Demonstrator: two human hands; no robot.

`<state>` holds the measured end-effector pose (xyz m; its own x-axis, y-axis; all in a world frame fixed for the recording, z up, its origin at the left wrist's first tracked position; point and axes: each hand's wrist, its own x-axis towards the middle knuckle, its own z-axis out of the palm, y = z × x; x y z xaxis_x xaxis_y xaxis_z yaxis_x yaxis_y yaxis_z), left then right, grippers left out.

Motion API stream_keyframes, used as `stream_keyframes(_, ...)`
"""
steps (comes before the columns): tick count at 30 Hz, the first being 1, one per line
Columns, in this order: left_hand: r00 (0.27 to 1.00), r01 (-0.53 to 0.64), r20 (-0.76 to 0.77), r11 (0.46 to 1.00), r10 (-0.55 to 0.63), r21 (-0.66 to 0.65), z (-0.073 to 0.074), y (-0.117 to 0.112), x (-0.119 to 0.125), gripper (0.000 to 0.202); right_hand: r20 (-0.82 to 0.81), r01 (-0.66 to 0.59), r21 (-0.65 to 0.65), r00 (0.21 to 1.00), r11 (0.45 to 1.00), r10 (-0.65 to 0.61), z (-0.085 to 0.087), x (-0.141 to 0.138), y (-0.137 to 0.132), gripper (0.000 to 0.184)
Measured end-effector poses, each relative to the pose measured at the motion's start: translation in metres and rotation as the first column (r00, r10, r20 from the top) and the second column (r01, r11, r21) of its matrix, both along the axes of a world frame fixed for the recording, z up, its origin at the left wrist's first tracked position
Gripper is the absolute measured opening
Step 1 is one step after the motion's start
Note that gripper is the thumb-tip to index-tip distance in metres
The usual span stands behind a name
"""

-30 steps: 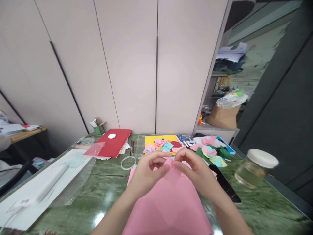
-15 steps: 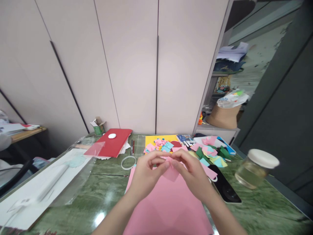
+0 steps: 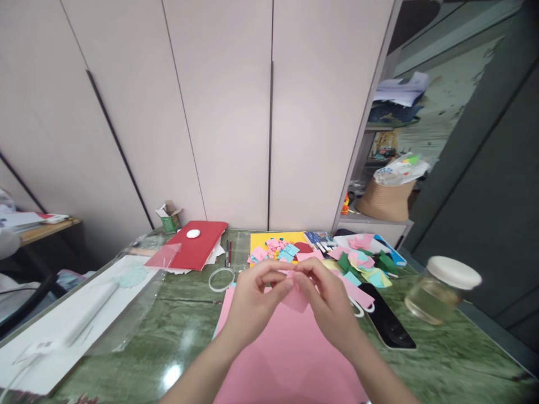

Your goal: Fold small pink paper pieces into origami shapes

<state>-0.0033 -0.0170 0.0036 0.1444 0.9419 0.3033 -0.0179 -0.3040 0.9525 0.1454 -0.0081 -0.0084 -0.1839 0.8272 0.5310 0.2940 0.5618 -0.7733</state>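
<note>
Between both hands is a small piece of pink paper (image 3: 296,301), its lower part hanging below the fingertips. My left hand (image 3: 260,297) pinches its left side with thumb and fingers. From the other side my right hand (image 3: 325,294) pinches it as well, the two thumbs almost touching. The upper part of the piece is hidden by my fingers, so its folds do not show clearly. Under the hands lies a large pink sheet (image 3: 290,359) on the green marbled table (image 3: 177,320).
Beyond the hands are folded paper pieces on a yellow sheet (image 3: 259,241) and coloured scraps (image 3: 362,261). At right lie a black phone (image 3: 389,320) and a lidded jar (image 3: 438,292). A tape roll (image 3: 221,279), red folder (image 3: 202,247) and glue gun (image 3: 90,314) are left.
The right hand has shifted very slightly, its fingers closing a little nearer the left hand's. The pink piece stays held in the same place; all else is still.
</note>
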Motion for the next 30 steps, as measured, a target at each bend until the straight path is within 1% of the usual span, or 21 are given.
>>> stream_keyframes(11,1.000,-0.016,-0.006,1.000,0.016,0.003,-0.001,0.001,0.003,0.014,-0.019,0.041,0.059,0.999,0.997,-0.040,-0.005,-0.004,-0.001,0.017)
stream_keyframes(13,1.000,-0.025,-0.010,1.000,0.026,0.011,-0.001,0.000,0.004,0.016,-0.024,0.047,0.075,0.999,0.996,-0.045,-0.006,-0.003,-0.001,0.016)
stream_keyframes(16,0.999,-0.033,0.005,0.999,0.032,0.009,-0.001,-0.003,0.004,0.022,-0.035,0.048,0.145,0.998,0.988,-0.043,-0.007,-0.003,-0.002,0.013)
stream_keyframes(19,0.999,-0.012,0.050,1.000,0.013,-0.011,0.001,-0.007,0.004,0.014,-0.043,0.030,0.264,0.999,0.964,-0.020,-0.007,-0.002,-0.004,0.013)
stream_keyframes(21,0.997,-0.011,0.072,1.000,0.012,-0.006,0.002,-0.009,0.005,0.011,-0.043,0.010,0.315,0.999,0.949,0.003,-0.007,-0.001,-0.005,0.015)
stream_keyframes(26,0.998,-0.049,0.035,0.997,0.046,0.066,0.002,-0.013,0.006,0.009,-0.055,0.005,0.371,0.998,0.929,0.017,-0.005,-0.001,-0.008,0.017)
stream_keyframes(30,0.998,-0.067,0.013,0.993,0.066,0.099,0.000,-0.017,0.006,0.006,-0.066,0.007,0.376,0.998,0.927,0.019,-0.005,-0.003,-0.009,0.016)
